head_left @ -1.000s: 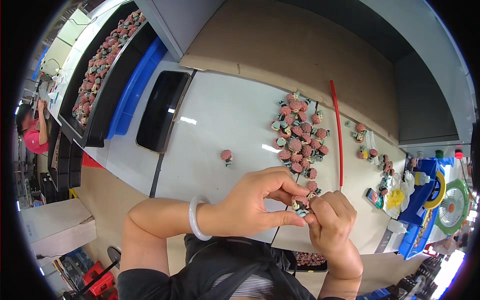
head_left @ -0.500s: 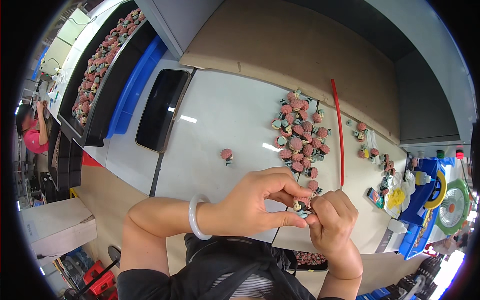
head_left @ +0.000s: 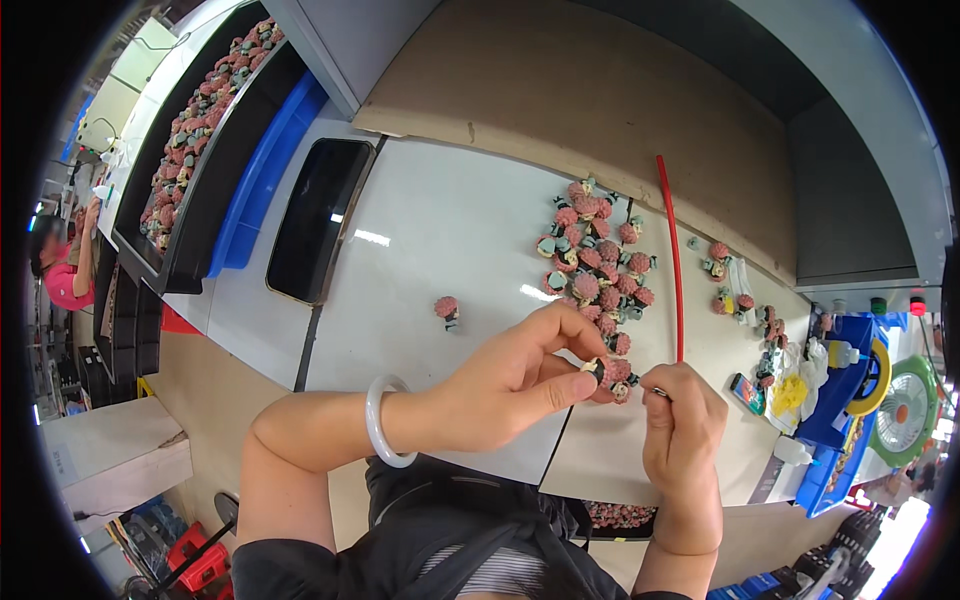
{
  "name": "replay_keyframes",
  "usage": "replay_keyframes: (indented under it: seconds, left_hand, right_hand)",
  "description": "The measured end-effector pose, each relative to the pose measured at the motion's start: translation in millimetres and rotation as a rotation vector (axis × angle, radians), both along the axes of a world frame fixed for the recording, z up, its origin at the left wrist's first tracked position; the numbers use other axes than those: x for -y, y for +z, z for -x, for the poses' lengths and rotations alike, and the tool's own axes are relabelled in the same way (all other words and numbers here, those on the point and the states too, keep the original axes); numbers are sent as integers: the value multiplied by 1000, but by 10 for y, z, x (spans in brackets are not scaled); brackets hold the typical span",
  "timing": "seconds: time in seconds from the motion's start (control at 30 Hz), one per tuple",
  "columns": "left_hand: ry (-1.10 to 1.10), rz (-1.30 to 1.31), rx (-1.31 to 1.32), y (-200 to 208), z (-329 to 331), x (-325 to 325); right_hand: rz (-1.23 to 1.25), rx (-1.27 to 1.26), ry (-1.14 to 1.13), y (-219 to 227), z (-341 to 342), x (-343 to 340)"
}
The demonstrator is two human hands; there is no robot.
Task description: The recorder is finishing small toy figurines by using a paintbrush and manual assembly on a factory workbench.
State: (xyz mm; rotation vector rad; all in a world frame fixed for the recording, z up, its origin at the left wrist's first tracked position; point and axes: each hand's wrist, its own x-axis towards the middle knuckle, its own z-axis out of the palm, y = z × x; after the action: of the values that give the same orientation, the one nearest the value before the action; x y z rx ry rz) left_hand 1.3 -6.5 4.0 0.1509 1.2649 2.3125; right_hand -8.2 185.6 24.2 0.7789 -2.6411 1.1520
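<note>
Between the thumb and fingers of my left hand [head_left: 500,385] is a small figurine [head_left: 597,368] with bumpy pink hair; the fingers hide part of it. My right hand [head_left: 684,420] is closed around a long thin red rod [head_left: 670,260], which rises from the fist toward the back of the table. A small metallic bit shows by the right thumb, a short gap from the figurine. Beyond my hands lies a cluster of similar figurines [head_left: 590,256] with pink hair and grey-green parts. One loose figurine [head_left: 446,308] lies apart, to the left.
A dark phone [head_left: 318,222] lies left on the white table [head_left: 420,220]. Past it stand a blue tray [head_left: 265,180] and a black tray [head_left: 185,262] full of figurines. More figurines [head_left: 718,268], a blue bin [head_left: 838,400] and a green fan [head_left: 905,405] are at right. A person [head_left: 68,265] sits far left.
My hands have parted: the right has shifted slightly right, away from the figurine. The figurine has turned in my left fingers. The rod's far end has moved slightly left.
</note>
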Motion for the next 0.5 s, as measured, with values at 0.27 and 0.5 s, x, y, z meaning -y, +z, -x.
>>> replay_keyframes:
  seconds: [0.27, 0.5]
  left_hand:
    - [-77, 21, -2, 2, 40, 8]
    - [-40, 278, -130, 81, 24, 9]
  right_hand:
    - [-81, 131, 22, 12, -34, 31]
    - [-178, 104, 35, 25, -73, 27]
